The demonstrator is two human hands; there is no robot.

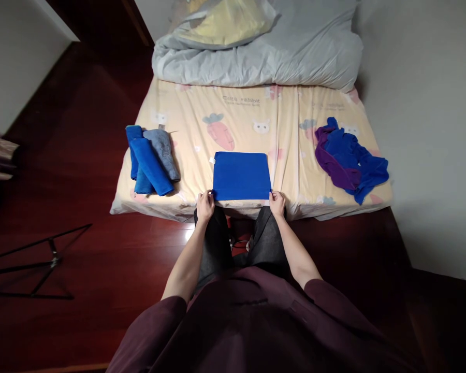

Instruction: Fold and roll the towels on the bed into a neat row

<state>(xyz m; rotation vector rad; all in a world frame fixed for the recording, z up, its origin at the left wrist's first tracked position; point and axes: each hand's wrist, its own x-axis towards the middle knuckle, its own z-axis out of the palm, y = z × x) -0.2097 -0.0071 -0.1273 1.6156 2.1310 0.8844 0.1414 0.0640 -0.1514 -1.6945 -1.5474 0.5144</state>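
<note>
A blue towel (242,176) lies flat as a rectangle near the front edge of the bed, a small white tag sticking out at its left side. My left hand (205,204) pinches its near left corner. At the near right corner, my right hand (277,202) grips the cloth between thumb and fingers. Off to the left rest several rolled towels (151,166), blue and grey, partly stacked. To the right sits a crumpled heap of blue cloth (349,155) with a purple cloth (334,163) tangled in it.
The bed (241,129) has a cream sheet printed with carrots and rabbits. A grey quilt (295,59) and a yellowish plastic-wrapped bundle (233,23) lie at its far end. Black tripod legs (42,264) stand on the dark red floor at left; a wall (431,129) borders the right.
</note>
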